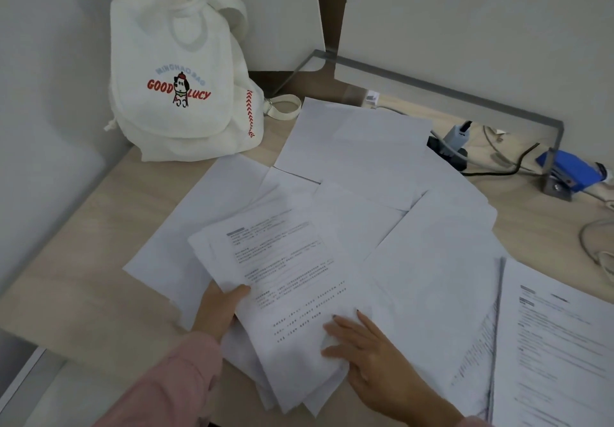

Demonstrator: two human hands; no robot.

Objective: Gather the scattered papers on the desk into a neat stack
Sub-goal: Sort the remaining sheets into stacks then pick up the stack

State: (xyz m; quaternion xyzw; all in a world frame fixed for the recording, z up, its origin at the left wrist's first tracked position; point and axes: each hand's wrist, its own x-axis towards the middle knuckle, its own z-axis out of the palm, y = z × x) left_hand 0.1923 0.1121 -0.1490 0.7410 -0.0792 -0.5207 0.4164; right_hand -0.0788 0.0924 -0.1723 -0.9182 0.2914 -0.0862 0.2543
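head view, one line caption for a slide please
Left hand grips a printed sheet while right hand rests on it amid scattered papers on a desk.

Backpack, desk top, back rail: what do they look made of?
Backpack: off-white woven fabric, likely cotton canvas. It is matte, with soft creases and a printed logo.
Desk top: pale wood grain, matte. Probably laminate, though solid wood can't be ruled out.
Back rail: grey and straight with a dull sheen. It looks like metal, possibly aluminium, perhaps edging a clear panel.
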